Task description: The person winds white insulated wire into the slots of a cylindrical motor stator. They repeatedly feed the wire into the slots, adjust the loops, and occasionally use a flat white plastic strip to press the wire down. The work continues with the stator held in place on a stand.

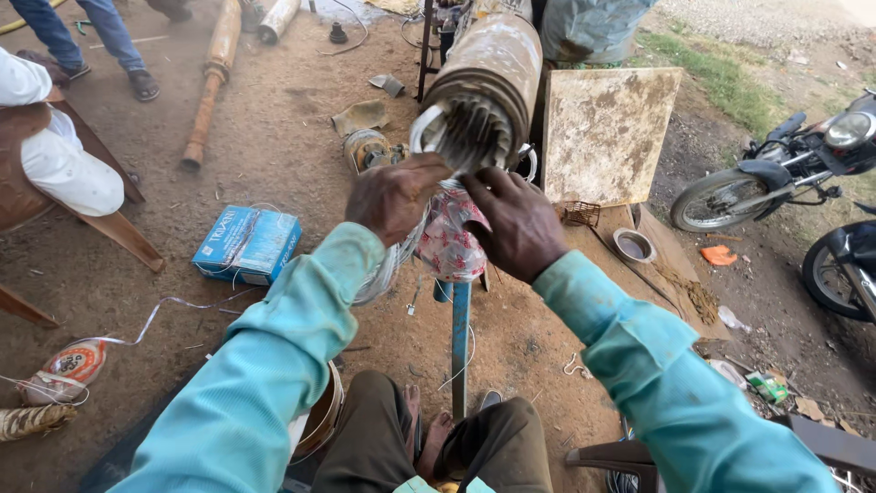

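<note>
A long rusty cylindrical motor stator (488, 78) lies on a stand with its open end toward me, wire coils (474, 137) showing inside. My left hand (394, 196) presses on the lower left of that end, fingers closed on the winding wire. My right hand (517, 224) is just below the opening, fingers pinching the wire too. A loop of pale wire (388, 265) hangs under my left wrist. A red-and-white patterned cloth (450, 239) hangs between my hands, over a blue upright post (460, 338).
A blue cardboard box (246, 242) lies on the dirt at left. A stained square board (607, 132) leans right of the stator. Two motorcycles (785, 164) stand at far right. A seated person's white sleeve (64, 169) shows at left. Rusty pipes (210, 87) lie behind.
</note>
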